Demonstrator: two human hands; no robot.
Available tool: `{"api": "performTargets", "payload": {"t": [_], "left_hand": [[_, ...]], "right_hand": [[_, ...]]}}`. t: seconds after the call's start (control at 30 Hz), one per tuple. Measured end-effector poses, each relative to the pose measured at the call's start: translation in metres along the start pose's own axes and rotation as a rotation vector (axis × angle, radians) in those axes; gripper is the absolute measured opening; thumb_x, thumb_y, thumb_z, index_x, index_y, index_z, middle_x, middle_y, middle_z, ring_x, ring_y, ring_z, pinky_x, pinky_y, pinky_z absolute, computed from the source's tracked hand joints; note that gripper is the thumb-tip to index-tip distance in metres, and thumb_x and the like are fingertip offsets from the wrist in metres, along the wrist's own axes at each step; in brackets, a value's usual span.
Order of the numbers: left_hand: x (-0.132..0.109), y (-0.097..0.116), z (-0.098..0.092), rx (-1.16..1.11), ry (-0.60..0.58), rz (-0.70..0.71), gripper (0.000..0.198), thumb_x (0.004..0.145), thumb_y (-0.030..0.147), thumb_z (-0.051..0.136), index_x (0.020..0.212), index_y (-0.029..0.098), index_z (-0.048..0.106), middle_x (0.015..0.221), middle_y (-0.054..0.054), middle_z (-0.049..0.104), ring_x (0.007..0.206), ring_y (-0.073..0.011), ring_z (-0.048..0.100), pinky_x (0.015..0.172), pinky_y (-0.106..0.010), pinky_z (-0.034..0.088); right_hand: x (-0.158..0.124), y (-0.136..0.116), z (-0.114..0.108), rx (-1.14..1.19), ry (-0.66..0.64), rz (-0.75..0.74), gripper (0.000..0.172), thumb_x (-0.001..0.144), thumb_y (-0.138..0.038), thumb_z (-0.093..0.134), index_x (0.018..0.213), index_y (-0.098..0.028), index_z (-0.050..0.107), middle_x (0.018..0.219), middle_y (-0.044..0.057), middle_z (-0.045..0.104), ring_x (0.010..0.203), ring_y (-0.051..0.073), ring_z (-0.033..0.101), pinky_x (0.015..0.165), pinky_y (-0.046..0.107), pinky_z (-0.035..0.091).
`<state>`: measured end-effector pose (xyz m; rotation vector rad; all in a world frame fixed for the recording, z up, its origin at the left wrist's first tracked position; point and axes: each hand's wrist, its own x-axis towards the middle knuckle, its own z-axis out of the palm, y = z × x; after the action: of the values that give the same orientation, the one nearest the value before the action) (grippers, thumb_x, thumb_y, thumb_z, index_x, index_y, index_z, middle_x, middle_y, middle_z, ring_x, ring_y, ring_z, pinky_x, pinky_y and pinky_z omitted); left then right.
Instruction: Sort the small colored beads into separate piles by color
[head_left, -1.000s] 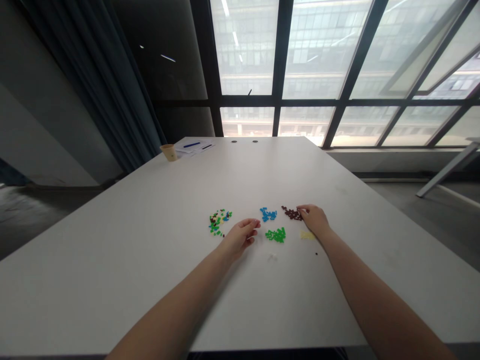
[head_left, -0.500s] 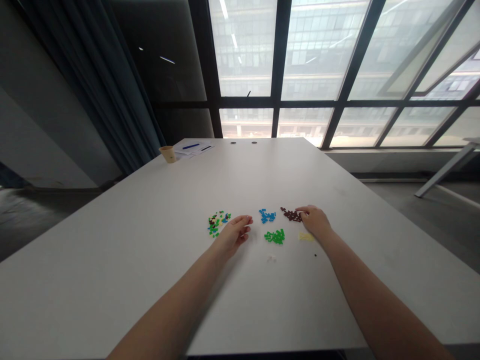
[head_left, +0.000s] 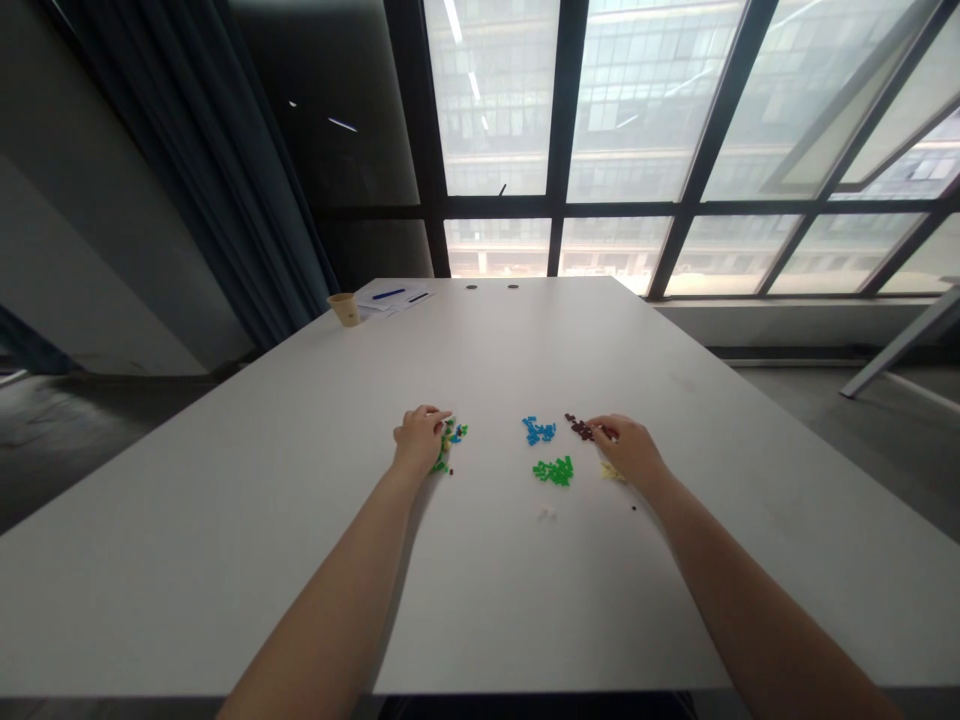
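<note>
Small plastic pieces lie in heaps on a white table [head_left: 300, 480]. My left hand [head_left: 418, 438] rests on the mixed-colour heap [head_left: 452, 436], fingers curled and pinching among the pieces; what they hold is too small to see. My right hand [head_left: 628, 446] lies over the right end of the dark brown heap [head_left: 579, 427], fingers bent onto the pieces. A blue heap [head_left: 538, 430] and a green heap [head_left: 553, 470] sit between my hands. A pale yellow heap [head_left: 609, 470] peeks out beside my right wrist.
A paper cup [head_left: 346, 308] and papers with blue pens [head_left: 391, 296] stand at the table's far left corner. A small white piece [head_left: 547, 513] and a dark speck [head_left: 634, 508] lie nearer me. Tall windows and a dark curtain stand behind the table.
My left hand has moved left from near the blue heap onto the mixed-colour heap. My right hand stays at the brown heap, shifted slightly.
</note>
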<state>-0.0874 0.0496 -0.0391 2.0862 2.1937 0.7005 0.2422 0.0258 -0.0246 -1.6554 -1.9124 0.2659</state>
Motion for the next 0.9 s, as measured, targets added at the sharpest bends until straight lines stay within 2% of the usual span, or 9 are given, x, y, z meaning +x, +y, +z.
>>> {"api": "performTargets", "payload": {"t": [0.2,0.37,0.67,0.9], "left_hand": [[0.0032,0.0039,0.0025,0.065,-0.071,-0.001,0.025,0.078,0.024,0.045,0.092,0.028,0.066,0.105,-0.006,0.058,0.101,-0.0248,0.045,0.077,-0.039,0.035],[0.0039,0.0034,0.004,0.034,-0.027,0.032,0.021,0.077,0.024,0.046,0.081,0.023,0.067,0.097,-0.007,0.06,0.097,-0.0254,0.046,0.074,-0.037,0.034],[0.0014,0.0073,0.0053,0.009,-0.009,0.102,0.017,0.075,0.017,0.045,0.077,0.018,0.062,0.092,-0.01,0.059,0.095,-0.0275,0.047,0.074,-0.038,0.033],[0.0041,0.0068,0.0073,-0.035,-0.002,0.131,0.017,0.076,0.018,0.044,0.083,0.018,0.06,0.09,-0.009,0.061,0.093,-0.0236,0.049,0.077,-0.035,0.035]], "right_hand": [[0.001,-0.0028,0.0003,0.008,-0.002,0.012,0.024,0.075,-0.025,0.046,0.083,-0.021,0.068,0.079,0.003,0.066,0.07,0.014,0.057,0.066,0.024,0.04],[0.0018,-0.0021,0.0012,0.011,-0.007,0.03,0.025,0.075,-0.026,0.046,0.084,-0.02,0.068,0.081,0.004,0.066,0.071,0.015,0.058,0.066,0.024,0.04],[0.001,-0.0032,0.0004,0.004,-0.014,0.003,0.023,0.076,-0.026,0.047,0.083,-0.021,0.069,0.082,0.004,0.067,0.072,0.015,0.059,0.066,0.024,0.041],[-0.0001,-0.0055,-0.0007,0.021,-0.016,0.0,0.024,0.076,-0.026,0.046,0.084,-0.02,0.068,0.081,0.004,0.067,0.072,0.015,0.058,0.067,0.024,0.041]]}}
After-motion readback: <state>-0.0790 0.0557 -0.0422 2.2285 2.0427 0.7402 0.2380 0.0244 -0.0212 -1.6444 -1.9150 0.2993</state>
